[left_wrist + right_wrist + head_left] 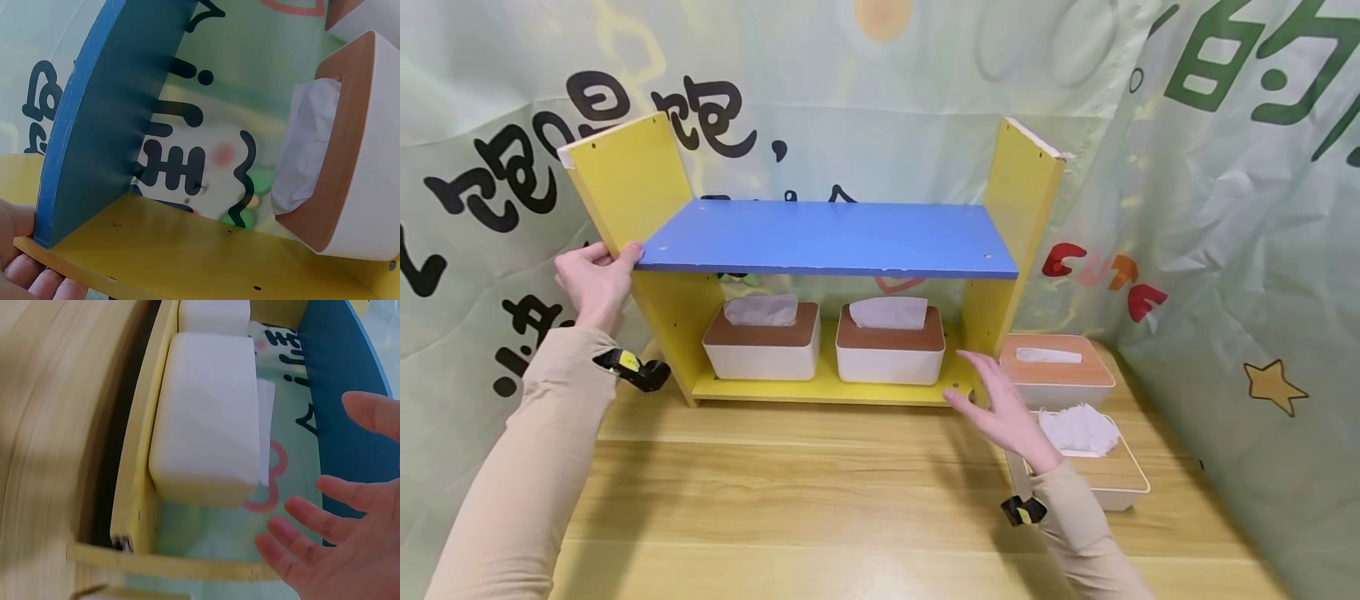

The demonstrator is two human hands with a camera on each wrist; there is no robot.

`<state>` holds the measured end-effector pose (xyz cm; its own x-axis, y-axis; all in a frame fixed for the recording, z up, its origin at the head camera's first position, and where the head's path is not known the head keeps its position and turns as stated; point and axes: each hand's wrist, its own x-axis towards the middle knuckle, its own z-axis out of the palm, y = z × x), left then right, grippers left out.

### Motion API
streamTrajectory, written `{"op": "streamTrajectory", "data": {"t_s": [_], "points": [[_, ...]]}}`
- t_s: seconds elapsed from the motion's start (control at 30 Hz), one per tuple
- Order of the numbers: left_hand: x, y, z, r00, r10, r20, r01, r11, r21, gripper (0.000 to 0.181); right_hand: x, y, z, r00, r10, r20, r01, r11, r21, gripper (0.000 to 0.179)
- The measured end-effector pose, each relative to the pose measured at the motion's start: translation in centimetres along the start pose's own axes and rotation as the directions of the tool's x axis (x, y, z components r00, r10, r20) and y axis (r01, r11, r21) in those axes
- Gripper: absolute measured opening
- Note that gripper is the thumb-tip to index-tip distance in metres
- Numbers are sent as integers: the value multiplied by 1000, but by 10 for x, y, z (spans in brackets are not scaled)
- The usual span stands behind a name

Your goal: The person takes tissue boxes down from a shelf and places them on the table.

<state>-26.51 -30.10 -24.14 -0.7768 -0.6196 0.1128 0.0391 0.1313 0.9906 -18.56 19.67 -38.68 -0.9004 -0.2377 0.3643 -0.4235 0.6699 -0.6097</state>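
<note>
A yellow shelf unit with a blue middle board (835,237) stands upright on the wooden table. My left hand (597,279) grips its left side panel (632,179) where the blue board meets it. In the left wrist view the thumb (22,219) lies by the board's end and the fingers curl round the panel's outer side. Two white tissue boxes with brown lids, a left one (763,360) and a right one (891,364), sit on the bottom board. My right hand (1003,412), fingers spread, hovers before the lower right corner, holding nothing.
Right of the shelf unit stand two more tissue boxes, a rear one (1060,387) and a front one (1116,500) partly behind my right wrist. A printed cloth (1232,275) hangs behind and along the right side. Wooden tabletop (805,492) stretches in front.
</note>
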Motion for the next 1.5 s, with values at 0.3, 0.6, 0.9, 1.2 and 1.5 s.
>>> {"op": "streamTrajectory", "data": {"t_s": [0.3, 0.6, 0.9, 1.2, 1.5], "points": [[-1, -1, 0, 1000, -3, -1, 3, 1000, -7, 54, 18, -5, 19, 995, 90, 36, -94, 990, 109, 82], [1, 0, 0, 1000, -2, -16, 2, 1000, 12, 54, 37, 4, 32, 976, 208, 57, -216, 930, 297, 92], [0, -1, 0, 1000, 8, -18, -9, 1000, -23, 53, 52, 17, 48, 975, 221, 34, -210, 849, 485, 94], [-1, 0, 0, 1000, 0, -11, -1, 998, -57, 54, 65, 31, 61, 982, 189, 11, -162, 809, 565, 97], [0, 0, 0, 1000, 2, -17, -3, 999, -35, 53, 75, 38, 63, 978, 205, 31, -191, 826, 530, 101]]}}
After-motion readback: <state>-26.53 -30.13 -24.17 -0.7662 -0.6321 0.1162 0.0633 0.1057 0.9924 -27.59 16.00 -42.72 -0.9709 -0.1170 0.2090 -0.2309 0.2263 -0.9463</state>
